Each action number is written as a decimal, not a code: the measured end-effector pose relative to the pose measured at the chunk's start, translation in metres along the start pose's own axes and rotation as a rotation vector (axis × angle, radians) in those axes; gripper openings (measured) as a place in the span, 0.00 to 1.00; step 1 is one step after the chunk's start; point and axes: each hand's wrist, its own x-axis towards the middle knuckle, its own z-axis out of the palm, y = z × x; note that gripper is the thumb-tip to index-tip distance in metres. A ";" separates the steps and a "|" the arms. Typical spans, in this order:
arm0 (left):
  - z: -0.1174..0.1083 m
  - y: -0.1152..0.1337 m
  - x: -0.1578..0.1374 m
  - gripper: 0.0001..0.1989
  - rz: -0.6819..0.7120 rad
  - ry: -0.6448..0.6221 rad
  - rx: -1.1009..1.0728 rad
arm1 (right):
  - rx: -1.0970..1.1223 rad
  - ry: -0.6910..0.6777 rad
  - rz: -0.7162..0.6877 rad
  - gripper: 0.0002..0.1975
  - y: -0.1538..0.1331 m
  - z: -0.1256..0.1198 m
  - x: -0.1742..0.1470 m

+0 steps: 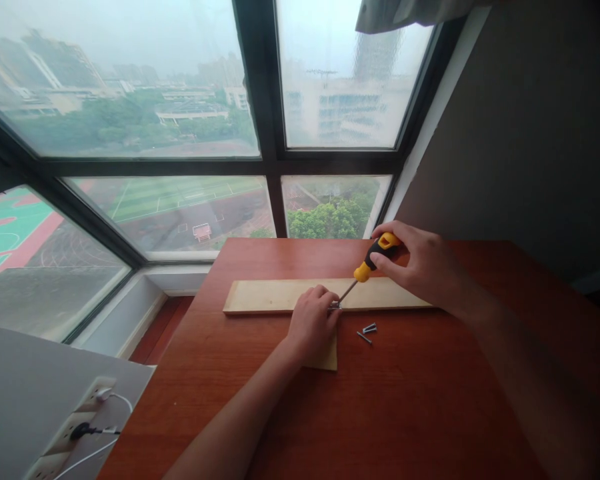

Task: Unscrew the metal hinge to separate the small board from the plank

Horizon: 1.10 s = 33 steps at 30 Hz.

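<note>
A screwdriver point(363, 271) with a yellow and black handle is gripped by the fingers of my right hand point(425, 267). Its shaft slants down to the left, and the tip meets a small shiny metal piece point(336, 306) at the front edge of a long pale wooden board point(265, 297). My left hand point(314, 320) is curled over that edge, its fingertips beside the metal piece; what lies under the fingers is hidden. A second, shorter wooden piece point(327, 360) shows below my left hand, largely covered by it. Several loose screws point(369, 329) lie to the right on the table.
The reddish-brown wooden table point(405, 407) carries everything. Behind it stands a large dark-framed window point(275, 163). At the lower left, wall sockets point(70, 430) hold plugs with cables. A dark wall point(520, 133) rises on the right.
</note>
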 end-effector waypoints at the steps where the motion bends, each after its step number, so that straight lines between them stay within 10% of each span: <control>1: 0.001 -0.001 0.001 0.05 -0.003 0.002 -0.006 | 0.006 -0.002 -0.005 0.11 0.000 0.000 0.000; 33: 0.006 -0.009 0.007 0.07 0.007 -0.008 -0.060 | -0.574 0.015 0.013 0.20 -0.024 0.012 0.012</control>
